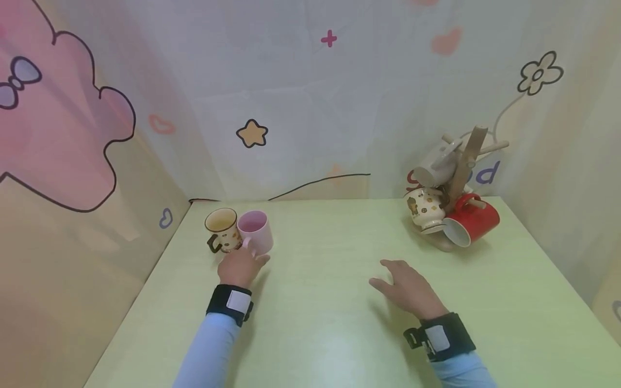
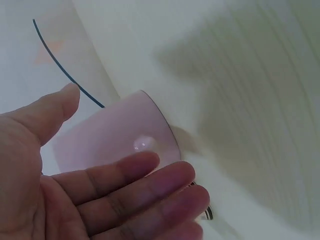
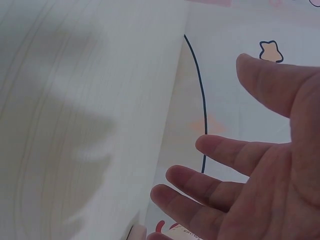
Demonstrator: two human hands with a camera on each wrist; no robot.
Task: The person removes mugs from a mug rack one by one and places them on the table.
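A pink mug (image 1: 259, 235) stands upright at the table's back left, its handle toward me. Right at that handle is my left hand (image 1: 240, 267); in the left wrist view its fingers are extended, thumb spread away, with the pink mug (image 2: 115, 132) just beyond them. Touching or close beside the pink mug is a cream patterned mug (image 1: 225, 231) with a brown rim and dark handle. My right hand (image 1: 409, 288) hovers over the table's right half, thumb and fingers spread. The right wrist view shows its fingers (image 3: 225, 150) loosely extended and holding nothing.
A wooden mug rack (image 1: 467, 167) stands at the back right. On it hang a white mug (image 1: 436, 164), a cream patterned cup (image 1: 426, 207) and a red mug (image 1: 477, 221). A printed cloth (image 1: 291, 81) rises behind the pale green table (image 1: 320, 302).
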